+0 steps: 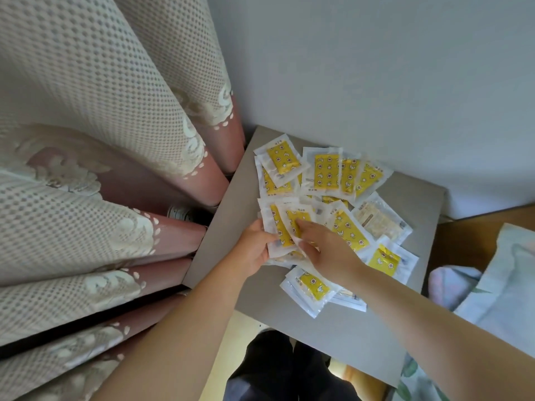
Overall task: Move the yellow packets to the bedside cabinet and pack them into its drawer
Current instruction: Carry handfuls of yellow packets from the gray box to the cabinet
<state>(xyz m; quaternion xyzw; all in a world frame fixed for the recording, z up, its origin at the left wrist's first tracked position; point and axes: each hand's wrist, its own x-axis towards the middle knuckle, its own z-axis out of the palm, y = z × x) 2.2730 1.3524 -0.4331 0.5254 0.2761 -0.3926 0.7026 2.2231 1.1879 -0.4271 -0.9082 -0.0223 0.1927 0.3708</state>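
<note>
Several yellow packets (pixel 325 172) in clear wrappers lie scattered over the grey top of the bedside cabinet (pixel 341 334). My left hand (pixel 254 250) grips a small stack of packets (pixel 279 227) by its near left edge, thumb on top. My right hand (pixel 324 247) comes in from the right, and its fingers pinch the top packet of that stack. More packets lie near my right wrist (pixel 314 286) and at the right (pixel 385 260). One packet (pixel 376 219) shows a pale side. No drawer is visible.
A patterned lace curtain (pixel 101 169) hangs close on the left of the cabinet. A grey wall (pixel 376 68) stands behind it. Bedding (pixel 492 285) and a wooden bed edge (pixel 469 230) lie at the right. My dark trousers (pixel 278 369) are below the cabinet's front edge.
</note>
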